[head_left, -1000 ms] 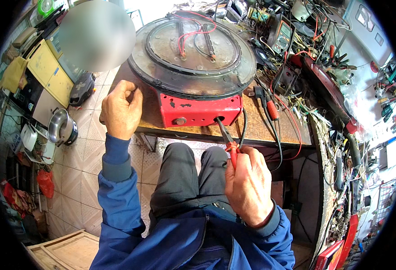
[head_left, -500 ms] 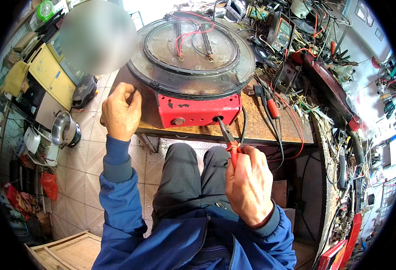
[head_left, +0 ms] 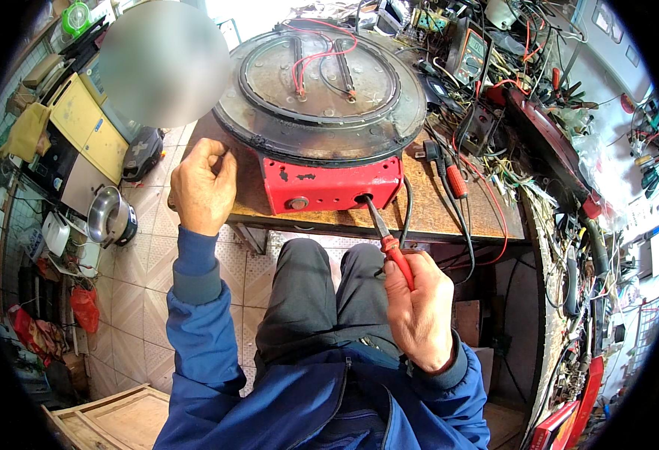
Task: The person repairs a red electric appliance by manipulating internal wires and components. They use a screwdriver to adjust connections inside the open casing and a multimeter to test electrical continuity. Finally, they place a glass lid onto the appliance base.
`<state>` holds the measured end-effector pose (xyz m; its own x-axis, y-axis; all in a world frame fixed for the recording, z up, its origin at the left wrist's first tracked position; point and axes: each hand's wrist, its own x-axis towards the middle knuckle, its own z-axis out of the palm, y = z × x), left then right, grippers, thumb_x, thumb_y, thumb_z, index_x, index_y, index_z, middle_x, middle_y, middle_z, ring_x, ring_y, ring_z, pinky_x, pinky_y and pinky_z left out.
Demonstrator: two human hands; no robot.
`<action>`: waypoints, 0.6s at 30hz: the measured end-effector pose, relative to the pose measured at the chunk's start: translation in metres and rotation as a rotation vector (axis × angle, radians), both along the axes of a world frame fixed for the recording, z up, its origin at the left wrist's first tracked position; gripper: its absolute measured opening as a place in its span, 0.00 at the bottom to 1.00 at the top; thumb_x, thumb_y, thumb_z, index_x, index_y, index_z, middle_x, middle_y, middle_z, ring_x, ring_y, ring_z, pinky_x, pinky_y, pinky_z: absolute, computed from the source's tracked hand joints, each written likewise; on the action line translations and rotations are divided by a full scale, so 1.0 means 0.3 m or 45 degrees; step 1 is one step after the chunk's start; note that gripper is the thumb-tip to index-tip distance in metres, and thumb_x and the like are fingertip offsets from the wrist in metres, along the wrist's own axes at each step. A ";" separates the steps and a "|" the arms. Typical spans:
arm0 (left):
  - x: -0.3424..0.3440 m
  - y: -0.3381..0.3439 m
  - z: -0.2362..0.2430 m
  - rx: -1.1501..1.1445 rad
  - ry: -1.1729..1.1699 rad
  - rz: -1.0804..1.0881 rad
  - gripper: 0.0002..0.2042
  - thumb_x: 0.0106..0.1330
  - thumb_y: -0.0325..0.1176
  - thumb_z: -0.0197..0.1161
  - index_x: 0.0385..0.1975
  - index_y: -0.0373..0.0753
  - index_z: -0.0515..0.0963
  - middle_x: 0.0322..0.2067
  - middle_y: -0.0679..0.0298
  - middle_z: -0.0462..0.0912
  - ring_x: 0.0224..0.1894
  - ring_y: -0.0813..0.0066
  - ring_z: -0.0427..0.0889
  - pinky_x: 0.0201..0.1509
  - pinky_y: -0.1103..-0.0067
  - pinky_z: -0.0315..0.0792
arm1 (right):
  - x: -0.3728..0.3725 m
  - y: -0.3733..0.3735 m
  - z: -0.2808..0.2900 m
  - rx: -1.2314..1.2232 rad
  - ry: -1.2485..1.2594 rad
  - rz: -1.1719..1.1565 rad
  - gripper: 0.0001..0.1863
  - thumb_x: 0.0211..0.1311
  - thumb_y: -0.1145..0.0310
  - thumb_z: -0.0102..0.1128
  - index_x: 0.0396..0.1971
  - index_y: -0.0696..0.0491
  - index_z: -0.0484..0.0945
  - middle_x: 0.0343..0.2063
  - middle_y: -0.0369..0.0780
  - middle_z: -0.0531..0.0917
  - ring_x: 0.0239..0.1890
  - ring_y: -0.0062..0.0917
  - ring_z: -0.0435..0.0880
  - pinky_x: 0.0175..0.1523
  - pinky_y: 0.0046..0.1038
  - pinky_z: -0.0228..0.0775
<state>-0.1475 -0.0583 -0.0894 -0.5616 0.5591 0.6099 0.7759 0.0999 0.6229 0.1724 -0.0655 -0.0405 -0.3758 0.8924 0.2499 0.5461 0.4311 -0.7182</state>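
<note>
Round electric griddle with a red sheet-metal base and a dark, worn circular plate (head_left: 322, 97) sits upside down on the brown wooden workbench (head_left: 449, 210), its red front face right at the bench's near edge. Red and black wires loop across the top of the plate.

Right hand (head_left: 419, 307) is below the bench edge, over the lap, fingers wrapped around the red-handled needle-nose pliers (head_left: 389, 244). Pliers slant up and left; their dark tips sit at a small round hole on the right end of the red face. Whether the tips grip anything inside the hole cannot be told.

Left hand (head_left: 203, 184) is curled closed at the left corner of the bench, just beside the griddle's left rim; from this view it appears to press against the base, though actual contact is not sure. Nothing shows in its grasp.

Room: the bench strip to the right of the griddle is narrow, taken by a red-handled screwdriver (head_left: 453, 176) and a black cord. Farther right, a dense tangle of wires and tools crowds the bench side. Left of the bench, tiled floor (head_left: 146, 277) lies open, with a steel pot (head_left: 108, 217) near the wall. Knees in dark trousers fill the gap under the bench edge.
</note>
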 end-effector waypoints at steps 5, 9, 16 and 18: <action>0.000 0.004 -0.002 -0.002 -0.027 -0.015 0.04 0.63 0.23 0.67 0.34 0.32 0.79 0.25 0.57 0.86 0.26 0.73 0.82 0.33 0.75 0.75 | 0.004 0.002 -0.005 -0.082 0.048 0.005 0.07 0.68 0.73 0.59 0.40 0.61 0.79 0.32 0.53 0.80 0.32 0.53 0.81 0.36 0.43 0.72; -0.010 0.005 -0.013 0.012 -0.041 -0.010 0.06 0.61 0.27 0.69 0.34 0.35 0.80 0.26 0.53 0.86 0.28 0.56 0.86 0.33 0.68 0.76 | 0.006 0.005 -0.012 -0.039 0.053 0.001 0.09 0.70 0.71 0.58 0.39 0.64 0.80 0.25 0.47 0.78 0.25 0.31 0.77 0.34 0.32 0.69; -0.004 0.002 -0.007 -0.011 -0.060 -0.001 0.06 0.61 0.27 0.69 0.34 0.35 0.80 0.26 0.53 0.86 0.28 0.55 0.86 0.34 0.67 0.76 | 0.019 -0.007 0.003 -0.076 0.046 0.043 0.11 0.65 0.74 0.60 0.43 0.63 0.80 0.39 0.55 0.83 0.37 0.53 0.84 0.43 0.40 0.77; -0.008 0.002 -0.011 0.001 -0.065 -0.001 0.06 0.61 0.28 0.69 0.34 0.35 0.80 0.26 0.53 0.86 0.29 0.54 0.86 0.34 0.67 0.76 | 0.040 -0.014 0.003 -0.097 0.041 0.055 0.11 0.65 0.74 0.59 0.44 0.64 0.80 0.39 0.55 0.83 0.38 0.52 0.85 0.43 0.39 0.77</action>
